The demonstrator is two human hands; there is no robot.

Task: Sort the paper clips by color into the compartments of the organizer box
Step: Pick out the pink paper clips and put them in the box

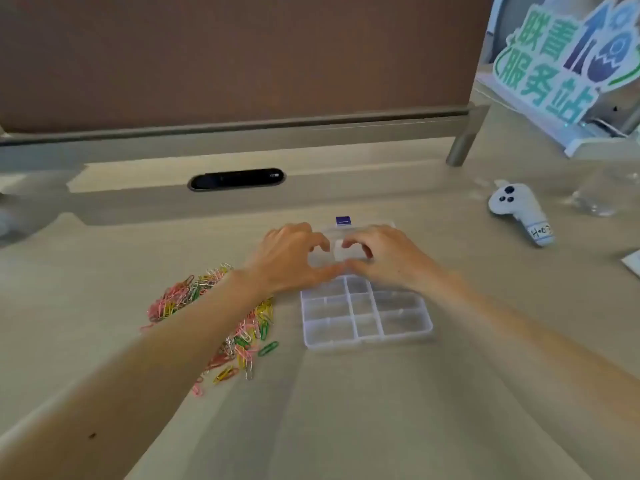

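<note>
A clear plastic organizer box with several empty compartments lies open on the desk in front of me. Its clear lid, with a small blue label, is folded back behind it. My left hand and my right hand meet over the lid at the hinge, with fingers curled on its clear plastic and thumbs toward the compartments. A heap of paper clips in pink, yellow, green and white lies left of the box, partly hidden under my left forearm.
A white controller lies at the right. A clear glass stands beyond it. A green-lettered sign stands at the back right. A brown partition and its grey rail close the desk's far side, with a black cable slot.
</note>
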